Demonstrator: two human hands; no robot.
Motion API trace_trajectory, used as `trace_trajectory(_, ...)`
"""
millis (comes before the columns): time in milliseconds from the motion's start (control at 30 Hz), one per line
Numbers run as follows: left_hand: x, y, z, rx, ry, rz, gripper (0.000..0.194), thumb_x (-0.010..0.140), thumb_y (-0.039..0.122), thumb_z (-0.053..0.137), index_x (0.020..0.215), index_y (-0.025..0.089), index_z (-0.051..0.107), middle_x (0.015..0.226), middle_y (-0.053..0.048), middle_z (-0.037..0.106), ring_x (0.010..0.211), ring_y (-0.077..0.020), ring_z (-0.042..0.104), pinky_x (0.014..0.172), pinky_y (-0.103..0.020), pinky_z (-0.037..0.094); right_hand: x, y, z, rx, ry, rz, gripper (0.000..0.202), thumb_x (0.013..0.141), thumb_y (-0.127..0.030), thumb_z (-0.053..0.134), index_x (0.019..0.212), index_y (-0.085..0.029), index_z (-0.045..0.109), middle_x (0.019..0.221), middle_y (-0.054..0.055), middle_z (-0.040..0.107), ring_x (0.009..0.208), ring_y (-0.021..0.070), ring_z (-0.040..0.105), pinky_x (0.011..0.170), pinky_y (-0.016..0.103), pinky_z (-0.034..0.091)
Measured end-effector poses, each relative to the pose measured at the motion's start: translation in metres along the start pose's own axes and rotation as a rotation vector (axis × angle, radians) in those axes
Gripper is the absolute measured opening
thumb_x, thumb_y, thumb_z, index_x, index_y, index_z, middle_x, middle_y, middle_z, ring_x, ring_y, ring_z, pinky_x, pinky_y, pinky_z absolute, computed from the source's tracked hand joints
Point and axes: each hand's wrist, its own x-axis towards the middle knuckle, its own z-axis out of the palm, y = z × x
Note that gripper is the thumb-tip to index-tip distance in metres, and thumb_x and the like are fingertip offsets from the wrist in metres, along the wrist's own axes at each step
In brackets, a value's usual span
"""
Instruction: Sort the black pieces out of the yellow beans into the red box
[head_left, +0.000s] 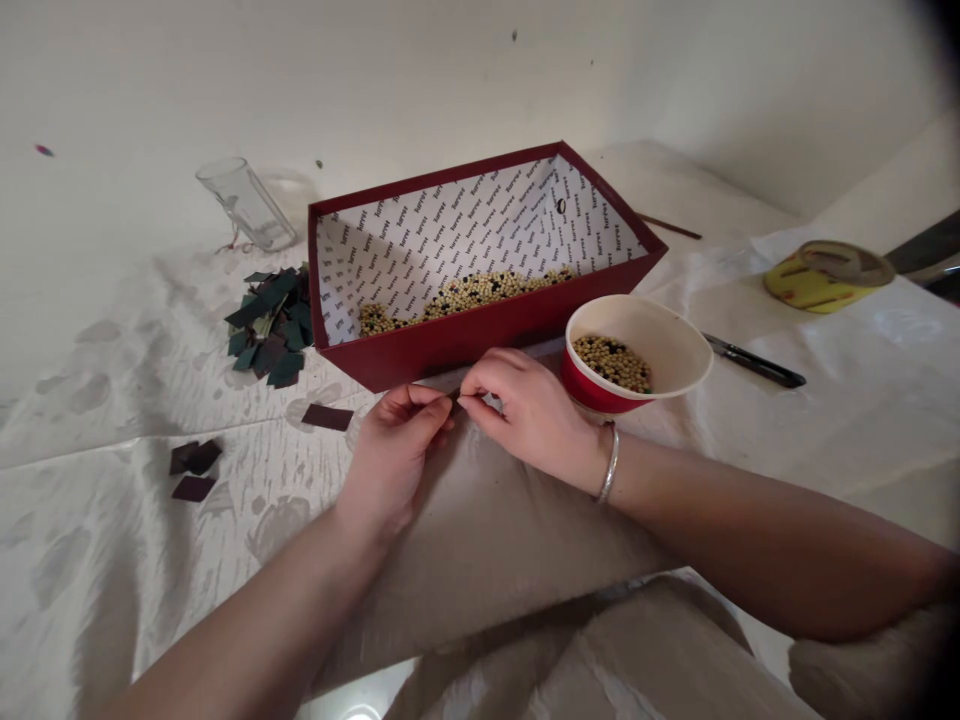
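pinching a dark piece (454, 396), left hand (391, 448) and right hand (536, 415) fingers sit by a box (450, 345) lined with blurry lettering (478, 188).

the held piece (454, 394) looks dark, the box (450, 347) maroon, its white lining (442, 235) black-lettered

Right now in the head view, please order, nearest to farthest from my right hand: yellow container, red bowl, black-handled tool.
1. Red bowl: just right of the right hand.
2. Black-handled tool: right of the bowl.
3. Yellow container: farther right, behind.
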Motion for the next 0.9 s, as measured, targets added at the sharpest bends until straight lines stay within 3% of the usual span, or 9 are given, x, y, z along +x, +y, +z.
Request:
trace_trajectory(600,0.0018,-0.0019,-0.0016,0.032,0.000,0.016,0.009,0.070,0.022,0.074,0.069,0.017,0.068,0.062,0.000,0.064,0.056,-0.0082,0.050,0.055,-0.021,0.040,0.0008,-0.0001,0.0002,0.012,-0.032,0.106,0.009,0.083,-0.011,0.060,0.078,-0.019,0.057,0.077,-0.001,0.057,0.073,0.0131,0.051,0.067,0.026,0.037)
trace_trajectory(767,0.0029,-0.0039,-0.0017,-0.011,-0.047,0.033,0.007,0.070,0.021,0.074,0.068,0.018,0.068,0.063,0.001,0.064,0.057,-0.0081,0.051,0.056,-0.021,0.040,-0.0002,-0.0022,0.0009,0.010,-0.063,0.036,0.009,0.084,-0.010,0.059,0.081,-0.019,0.059,0.082,0.000,0.059,0.079,0.0138,0.053,0.073,0.026,0.039)
trace_trajectory(900,0.0040,-0.0047,-0.0029,0.010,-0.031,0.024,0.008,0.071,0.022,0.074,0.069,0.018,0.068,0.062,0.001,0.064,0.056,-0.0081,0.051,0.056,-0.020,0.040,0.0002,-0.0015,0.0006,0.005,-0.043,0.069,0.009,0.084,-0.011,0.060,0.079,-0.018,0.058,0.078,-0.001,0.058,0.076,0.0135,0.053,0.070,0.026,0.038)
